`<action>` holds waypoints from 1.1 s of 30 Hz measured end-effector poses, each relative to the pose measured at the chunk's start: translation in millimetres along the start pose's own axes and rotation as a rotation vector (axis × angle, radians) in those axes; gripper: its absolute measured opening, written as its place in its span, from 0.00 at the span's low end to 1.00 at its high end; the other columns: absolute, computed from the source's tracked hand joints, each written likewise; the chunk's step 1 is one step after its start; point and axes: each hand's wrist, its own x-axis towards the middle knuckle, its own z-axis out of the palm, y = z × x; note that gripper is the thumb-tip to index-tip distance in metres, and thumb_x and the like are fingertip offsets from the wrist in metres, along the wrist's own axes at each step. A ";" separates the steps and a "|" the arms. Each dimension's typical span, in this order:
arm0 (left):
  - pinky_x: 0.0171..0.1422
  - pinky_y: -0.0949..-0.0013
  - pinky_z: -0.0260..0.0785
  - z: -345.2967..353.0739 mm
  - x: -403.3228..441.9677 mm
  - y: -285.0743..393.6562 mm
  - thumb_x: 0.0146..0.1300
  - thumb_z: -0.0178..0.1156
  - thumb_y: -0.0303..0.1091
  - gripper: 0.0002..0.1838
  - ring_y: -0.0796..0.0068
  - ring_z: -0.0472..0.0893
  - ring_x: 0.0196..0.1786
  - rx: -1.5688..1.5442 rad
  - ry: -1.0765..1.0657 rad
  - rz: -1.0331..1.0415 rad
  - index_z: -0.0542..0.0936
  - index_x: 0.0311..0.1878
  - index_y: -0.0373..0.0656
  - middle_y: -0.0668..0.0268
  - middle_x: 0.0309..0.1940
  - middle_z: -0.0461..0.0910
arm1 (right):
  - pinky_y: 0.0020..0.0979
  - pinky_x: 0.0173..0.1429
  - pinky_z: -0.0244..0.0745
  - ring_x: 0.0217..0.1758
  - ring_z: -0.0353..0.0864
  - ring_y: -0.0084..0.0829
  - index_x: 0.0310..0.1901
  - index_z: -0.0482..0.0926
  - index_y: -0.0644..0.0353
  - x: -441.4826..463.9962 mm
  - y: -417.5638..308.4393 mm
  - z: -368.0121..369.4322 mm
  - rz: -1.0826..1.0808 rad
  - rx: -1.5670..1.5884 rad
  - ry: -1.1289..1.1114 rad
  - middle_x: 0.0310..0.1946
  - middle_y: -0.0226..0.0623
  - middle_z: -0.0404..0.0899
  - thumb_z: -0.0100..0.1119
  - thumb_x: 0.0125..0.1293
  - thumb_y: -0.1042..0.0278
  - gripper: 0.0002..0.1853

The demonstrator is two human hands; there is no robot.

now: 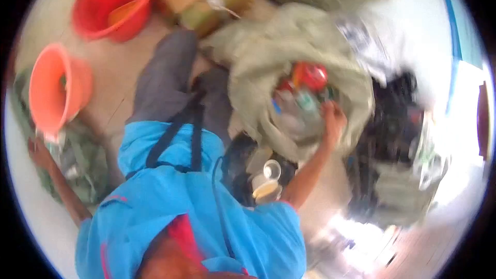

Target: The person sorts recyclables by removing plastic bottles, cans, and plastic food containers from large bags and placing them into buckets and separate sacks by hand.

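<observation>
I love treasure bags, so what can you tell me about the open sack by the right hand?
The sack is dull grey-green and looks like cloth or woven plastic. It sits on the floor, its wide mouth facing up, its sides soft and creased. Inside is a jumble with red, clear and blue bits, too blurry to name. The right hand reaches into its mouth. Its bottom is hidden.

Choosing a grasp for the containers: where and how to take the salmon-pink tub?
I'd pinch the near rim of the salmon-pink tub, coming from beside the left hand, thumb inside, fingers outside. Its wide mouth leaves that wall edge exposed; no handle shows.
</observation>
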 end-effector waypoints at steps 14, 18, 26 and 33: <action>0.54 0.58 0.70 80.1 -478.9 468.5 0.58 0.59 0.32 0.16 0.56 0.77 0.50 -0.725 -1.338 1.586 0.76 0.50 0.41 0.54 0.47 0.76 | 0.53 0.59 0.68 0.62 0.67 0.53 0.67 0.58 0.61 -46.3 69.8 42.1 -0.247 -0.946 -0.501 0.58 0.54 0.69 0.69 0.45 0.41 0.52; 0.55 0.55 0.69 117.8 -510.3 460.2 0.56 0.60 0.35 0.18 0.52 0.73 0.55 -0.220 -1.256 1.782 0.76 0.50 0.41 0.53 0.48 0.74 | 0.53 0.62 0.65 0.65 0.62 0.53 0.69 0.53 0.63 -57.4 65.5 40.1 -0.283 -0.935 -0.441 0.61 0.54 0.65 0.70 0.44 0.42 0.55; 0.60 0.53 0.67 112.0 -485.7 412.3 0.44 0.67 0.28 0.40 0.49 0.66 0.62 0.045 -1.245 1.757 0.64 0.65 0.45 0.51 0.58 0.64 | 0.54 0.63 0.62 0.63 0.62 0.53 0.61 0.63 0.68 -21.6 75.0 34.4 -0.256 -0.723 -0.323 0.58 0.55 0.65 0.70 0.46 0.47 0.46; 0.63 0.53 0.64 109.4 -498.0 403.8 0.46 0.64 0.27 0.38 0.46 0.64 0.63 0.112 -1.327 1.729 0.64 0.65 0.41 0.48 0.59 0.63 | 0.52 0.63 0.63 0.63 0.62 0.55 0.59 0.65 0.69 -6.7 81.7 43.5 -0.241 -0.672 -0.382 0.59 0.57 0.63 0.69 0.47 0.47 0.43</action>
